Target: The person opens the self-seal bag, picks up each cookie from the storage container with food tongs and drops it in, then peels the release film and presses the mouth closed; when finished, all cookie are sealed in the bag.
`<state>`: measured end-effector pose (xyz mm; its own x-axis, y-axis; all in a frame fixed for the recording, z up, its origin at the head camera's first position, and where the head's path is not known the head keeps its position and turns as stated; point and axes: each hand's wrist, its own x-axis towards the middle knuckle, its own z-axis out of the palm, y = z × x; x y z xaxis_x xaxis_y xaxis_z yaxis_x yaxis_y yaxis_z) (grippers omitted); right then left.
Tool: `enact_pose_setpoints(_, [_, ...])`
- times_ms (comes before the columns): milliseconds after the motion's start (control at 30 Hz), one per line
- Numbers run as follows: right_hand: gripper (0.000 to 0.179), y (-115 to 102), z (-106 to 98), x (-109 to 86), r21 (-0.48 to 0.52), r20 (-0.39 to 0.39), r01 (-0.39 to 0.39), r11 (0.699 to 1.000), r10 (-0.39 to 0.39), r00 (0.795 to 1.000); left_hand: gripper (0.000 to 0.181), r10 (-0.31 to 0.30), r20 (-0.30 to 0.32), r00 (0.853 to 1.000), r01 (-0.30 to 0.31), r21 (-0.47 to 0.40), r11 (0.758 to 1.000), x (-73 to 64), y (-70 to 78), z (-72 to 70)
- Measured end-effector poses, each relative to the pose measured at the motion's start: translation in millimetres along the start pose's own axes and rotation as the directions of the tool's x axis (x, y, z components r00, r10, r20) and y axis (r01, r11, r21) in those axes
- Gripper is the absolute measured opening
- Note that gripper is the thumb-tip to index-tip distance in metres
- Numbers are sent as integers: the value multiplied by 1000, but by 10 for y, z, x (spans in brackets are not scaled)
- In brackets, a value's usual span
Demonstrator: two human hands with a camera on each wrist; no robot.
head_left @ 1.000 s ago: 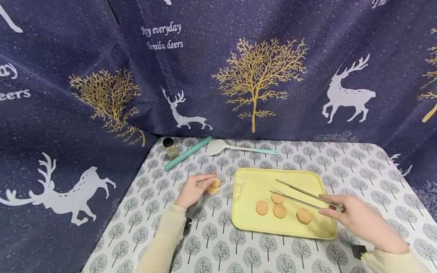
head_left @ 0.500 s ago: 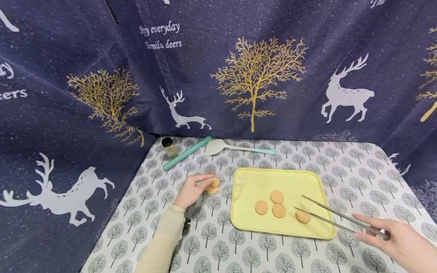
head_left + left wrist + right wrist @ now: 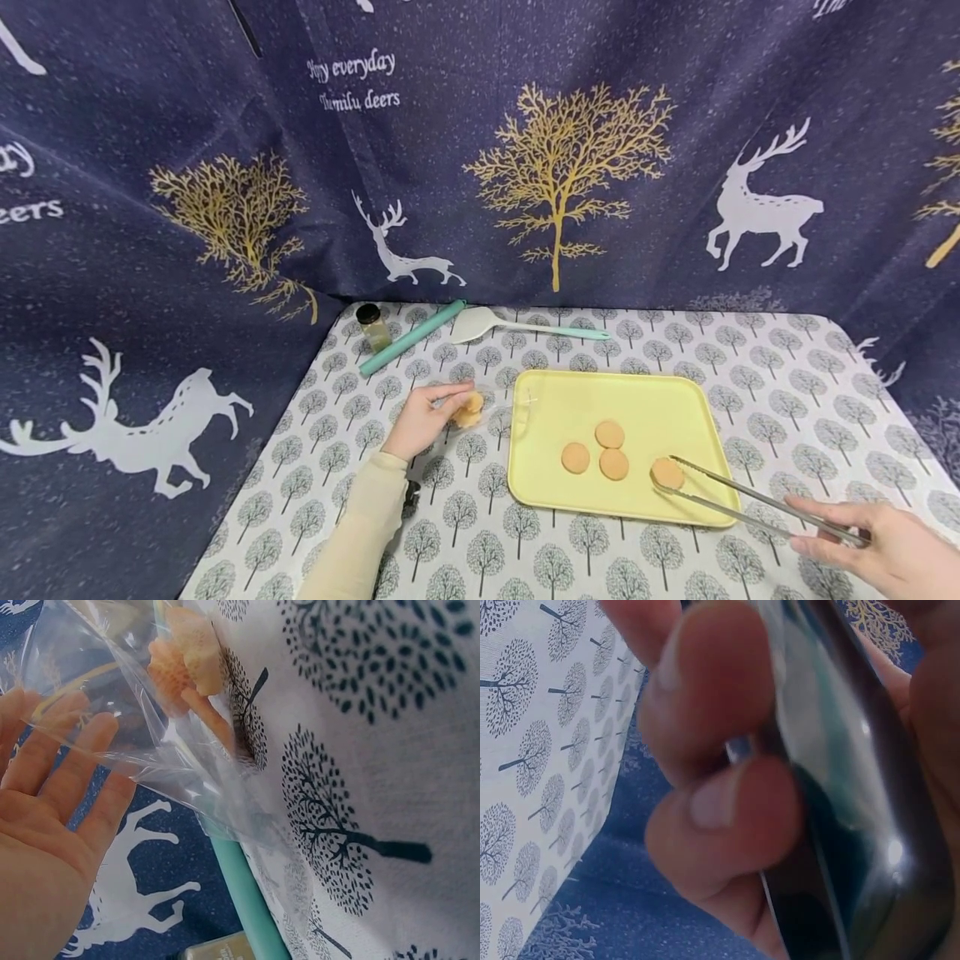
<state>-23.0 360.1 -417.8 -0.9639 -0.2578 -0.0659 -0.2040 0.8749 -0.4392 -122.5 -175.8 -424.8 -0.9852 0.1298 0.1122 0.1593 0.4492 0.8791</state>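
Note:
My left hand (image 3: 422, 418) holds the edge of a clear plastic bag (image 3: 199, 780) on the left of the table. Inside the bag lie several orange-yellow cookies (image 3: 187, 656). A pair of metal tongs (image 3: 752, 506) is gripped near its hinge by my right hand (image 3: 873, 533), at the lower right. Its two tips stand on either side of a round cookie (image 3: 667, 474) on the yellow tray (image 3: 540, 492); whether they touch it, I cannot tell. Three more round cookies (image 3: 613, 464) lie to its left on the tray.
At the back left stand a small jar (image 3: 374, 327) with a black lid and a teal stick (image 3: 412, 337). A white spatula (image 3: 525, 323) with a mint handle lies behind the tray. A faint transparent item (image 3: 526, 407) rests at the tray's left edge.
My right hand has moved right and toward me with the tongs, whose tips went from the upper cookie to the rightmost one. My left hand stays in place with the bag.

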Motion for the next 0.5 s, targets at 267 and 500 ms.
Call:
enact_pose_setpoints(267, [38, -9, 32, 14, 23, -31, 37, 999, -36, 999, 23, 7, -12, 1000, -7, 16, 1000, 90, -271, 18])
enact_pose_setpoints(500, [38, -50, 58, 22, 25, -35, 47, 999, -46, 998, 23, 17, -14, 1000, -17, 20, 1000, 87, -270, 23])
